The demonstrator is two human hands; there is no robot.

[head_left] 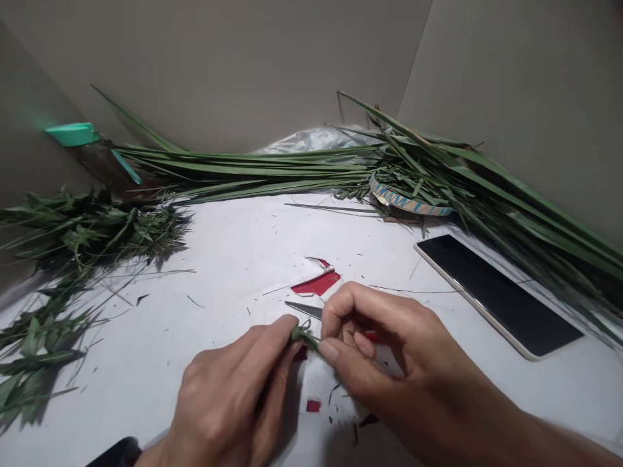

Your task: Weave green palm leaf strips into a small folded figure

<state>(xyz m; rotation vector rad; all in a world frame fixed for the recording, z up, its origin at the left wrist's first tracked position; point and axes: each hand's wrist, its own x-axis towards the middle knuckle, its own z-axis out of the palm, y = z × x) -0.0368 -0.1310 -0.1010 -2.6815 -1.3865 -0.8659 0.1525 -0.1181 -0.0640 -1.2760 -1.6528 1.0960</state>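
Observation:
A small folded green leaf strip (298, 333) is pinched between the thumb and fingers of my left hand (228, 383). My right hand (399, 350) comes from the other side, its thumb and forefinger closed on the strip's loose end. Just beyond my fingertips shows a pointed metal blade (302, 309). A bit of red appears behind my right fingers, and the rest of that tool is hidden by the hand. Torn patches in the white covering (233, 240) show red beneath, around and below my hands.
Long green leaves (272, 165) lie along the back, with more heaped at right around a round blue-patterned rim (409, 202). A phone (496, 292) lies at right. Leafy sprigs (87, 227) and a green-lidded container (92, 152) are at left. Small clippings dot the white surface.

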